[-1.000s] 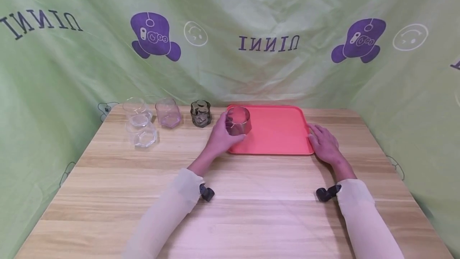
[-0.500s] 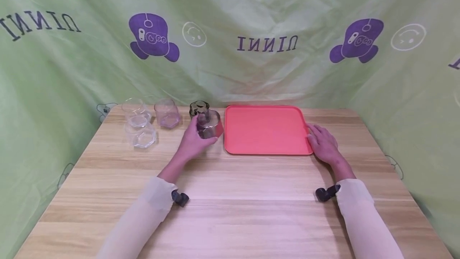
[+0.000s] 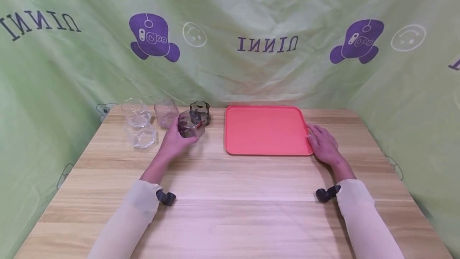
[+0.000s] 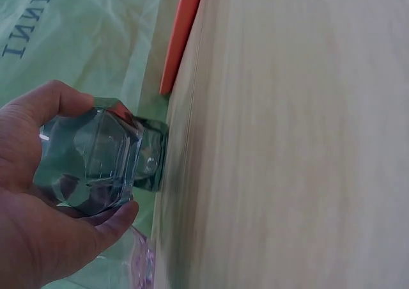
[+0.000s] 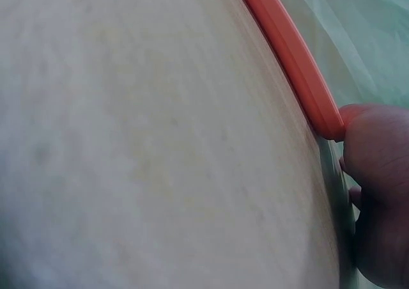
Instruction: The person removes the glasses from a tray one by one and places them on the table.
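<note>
My left hand (image 3: 174,142) grips a smoky grey, faceted drinking glass (image 3: 191,126) between thumb and fingers. In the left wrist view that glass (image 4: 96,158) hangs clear of the tabletop, in front of a darker grey tumbler (image 4: 151,153) that stands on the table. At the right, my right hand (image 3: 324,144) rests against the right edge of a red tray (image 3: 266,131), its fingers fairly straight. The thumb touches the tray's near corner in the right wrist view; the other fingers are mostly hidden there.
A pale purple glass (image 3: 166,117) stands just left of the held one. Two clear glasses, a rear one (image 3: 136,111) and a front one (image 3: 143,138), stand further left. A green printed curtain (image 3: 273,75) hangs behind the wooden table (image 3: 244,211).
My left hand has carried the grey glass leftward from over the tray's left side, passing in front of the dark tumbler. The right hand stays at the tray's edge.
</note>
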A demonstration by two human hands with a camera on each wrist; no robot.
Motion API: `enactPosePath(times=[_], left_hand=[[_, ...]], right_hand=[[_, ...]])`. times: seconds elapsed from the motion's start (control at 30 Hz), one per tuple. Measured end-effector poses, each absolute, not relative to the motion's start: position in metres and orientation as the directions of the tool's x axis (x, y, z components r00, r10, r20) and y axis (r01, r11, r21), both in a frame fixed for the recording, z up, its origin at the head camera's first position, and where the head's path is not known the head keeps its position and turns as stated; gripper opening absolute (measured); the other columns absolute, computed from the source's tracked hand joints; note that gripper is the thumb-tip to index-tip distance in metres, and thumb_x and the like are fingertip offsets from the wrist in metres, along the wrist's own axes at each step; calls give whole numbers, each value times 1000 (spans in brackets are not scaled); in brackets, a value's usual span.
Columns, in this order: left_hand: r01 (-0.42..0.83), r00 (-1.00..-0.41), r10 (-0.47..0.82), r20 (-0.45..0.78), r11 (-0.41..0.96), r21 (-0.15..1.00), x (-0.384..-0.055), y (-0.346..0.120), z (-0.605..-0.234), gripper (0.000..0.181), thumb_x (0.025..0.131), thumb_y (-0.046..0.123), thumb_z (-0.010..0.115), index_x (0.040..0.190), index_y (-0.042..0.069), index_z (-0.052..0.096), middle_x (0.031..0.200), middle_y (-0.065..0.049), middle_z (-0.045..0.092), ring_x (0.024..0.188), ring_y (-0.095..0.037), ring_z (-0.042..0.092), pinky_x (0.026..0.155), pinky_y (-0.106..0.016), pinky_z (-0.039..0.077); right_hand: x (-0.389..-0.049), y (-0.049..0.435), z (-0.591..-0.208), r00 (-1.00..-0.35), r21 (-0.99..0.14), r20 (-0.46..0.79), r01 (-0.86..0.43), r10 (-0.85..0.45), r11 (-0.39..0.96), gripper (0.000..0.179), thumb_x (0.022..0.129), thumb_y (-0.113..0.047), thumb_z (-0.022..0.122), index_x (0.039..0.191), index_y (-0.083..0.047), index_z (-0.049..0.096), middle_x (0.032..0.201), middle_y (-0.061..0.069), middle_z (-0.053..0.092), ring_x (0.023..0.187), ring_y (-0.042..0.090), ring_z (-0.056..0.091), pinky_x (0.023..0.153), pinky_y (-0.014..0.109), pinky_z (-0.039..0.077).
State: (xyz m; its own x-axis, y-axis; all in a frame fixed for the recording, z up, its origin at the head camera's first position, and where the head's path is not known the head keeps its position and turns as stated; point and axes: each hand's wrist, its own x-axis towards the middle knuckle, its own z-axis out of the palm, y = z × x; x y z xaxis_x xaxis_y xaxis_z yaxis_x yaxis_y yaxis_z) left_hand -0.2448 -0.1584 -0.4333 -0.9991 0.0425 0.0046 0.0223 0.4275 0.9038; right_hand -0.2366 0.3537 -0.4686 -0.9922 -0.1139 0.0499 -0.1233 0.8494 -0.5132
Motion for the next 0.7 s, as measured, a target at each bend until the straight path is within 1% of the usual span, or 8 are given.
enactPosePath(times=[0.2, 0.3, 0.47, 0.7], left_hand=[[10, -999, 44, -11, 438, 899, -246, -175, -436, 97, 81, 13, 85, 158, 4, 27, 149, -27, 44, 137, -45, 43, 117, -55, 32], [-3, -999, 39, -23, 447, 894, -246, -180, -437, 99, 81, 14, 85, 159, 3, 25, 150, -29, 43, 138, -46, 41, 117, -56, 31], [-8, -999, 43, -28, 423, 906, -245, -184, -437, 102, 81, 12, 85, 160, 3, 23, 153, -28, 41, 140, -46, 39, 118, -56, 29], [9, -999, 51, -13, 404, 915, -246, -188, -440, 102, 80, 7, 84, 160, 1, 20, 154, -30, 38, 142, -47, 36, 119, -55, 27]], right_hand=[[-236, 353, -470, -990, -508, 51, -136, -128, 851, 55, 112, -27, 37, 160, -1, 29, 158, 35, 23, 146, 52, 16, 113, 73, 12], [-237, 353, -470, -991, -499, 51, -136, -127, 856, 55, 112, -27, 37, 160, -1, 29, 158, 35, 24, 146, 52, 17, 113, 73, 13], [-237, 355, -471, -991, -498, 55, -133, -122, 857, 56, 112, -27, 37, 160, -1, 28, 158, 35, 23, 146, 53, 17, 113, 73, 12], [-237, 355, -471, -990, -498, 60, -139, -127, 856, 56, 112, -28, 37, 160, -1, 29, 158, 35, 23, 146, 53, 17, 113, 73, 12]])
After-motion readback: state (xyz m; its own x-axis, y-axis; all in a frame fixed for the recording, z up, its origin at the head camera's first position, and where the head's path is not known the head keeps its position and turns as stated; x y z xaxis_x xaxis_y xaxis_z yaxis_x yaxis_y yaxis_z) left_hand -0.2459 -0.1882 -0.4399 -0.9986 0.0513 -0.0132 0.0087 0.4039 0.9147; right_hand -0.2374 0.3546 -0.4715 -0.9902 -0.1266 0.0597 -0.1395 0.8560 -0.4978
